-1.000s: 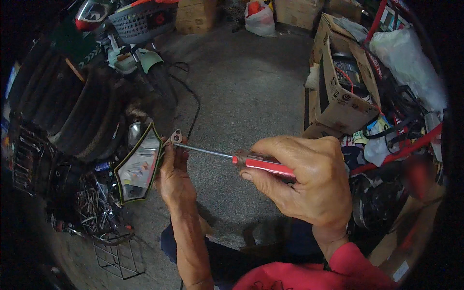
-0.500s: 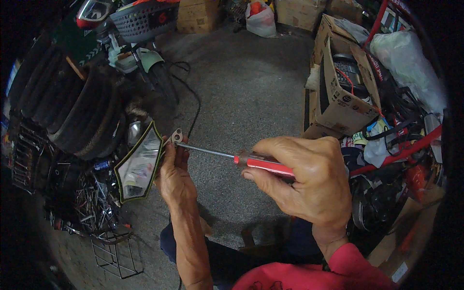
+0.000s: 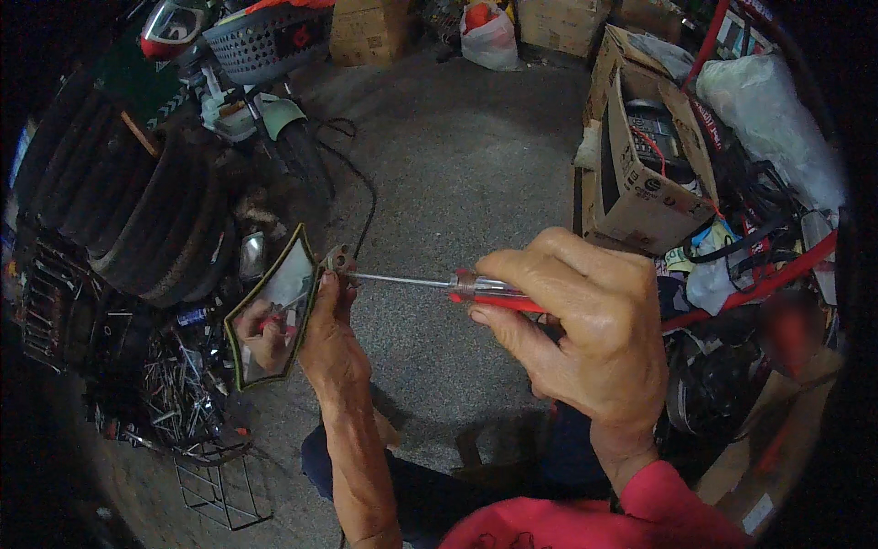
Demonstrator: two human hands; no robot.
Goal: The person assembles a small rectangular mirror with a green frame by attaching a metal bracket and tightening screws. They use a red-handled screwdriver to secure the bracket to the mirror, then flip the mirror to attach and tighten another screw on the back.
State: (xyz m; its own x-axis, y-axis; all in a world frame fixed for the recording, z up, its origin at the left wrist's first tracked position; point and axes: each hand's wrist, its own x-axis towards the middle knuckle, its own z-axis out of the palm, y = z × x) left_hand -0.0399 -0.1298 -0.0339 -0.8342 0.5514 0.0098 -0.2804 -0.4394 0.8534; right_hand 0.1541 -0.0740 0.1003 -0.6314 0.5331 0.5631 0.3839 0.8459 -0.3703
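My left hand point(image 3: 335, 343) is closed on a motorcycle rear-view mirror point(image 3: 277, 316), angular with a dark, yellowish-green edge. A metal mounting bracket point(image 3: 338, 257) with holes sticks up beside its fingertips. The glass reflects a hand and something red. In my right hand point(image 3: 594, 325) is a screwdriver point(image 3: 466, 286) with a clear and red handle, pinched between thumb and fingers. Its shaft runs leftward, nearly level, and the tip meets the bracket near my left fingers. Whether the tip sits in a screw is too small to tell.
Stacked tires point(image 3: 155, 220) stand at the left, with a heap of loose metal tools point(image 3: 183, 389) and a wire rack point(image 3: 219, 485) nearer. A motorbike with a grey basket point(image 3: 265, 44) is at the far left. An open cardboard box point(image 3: 645, 206) stands right; a cable point(image 3: 370, 197) crosses the floor.
The mirror has turned in my left hand, so its glass reflects a hand. The screwdriver has become more level and its handle has rolled, with my right hand slightly shifted.
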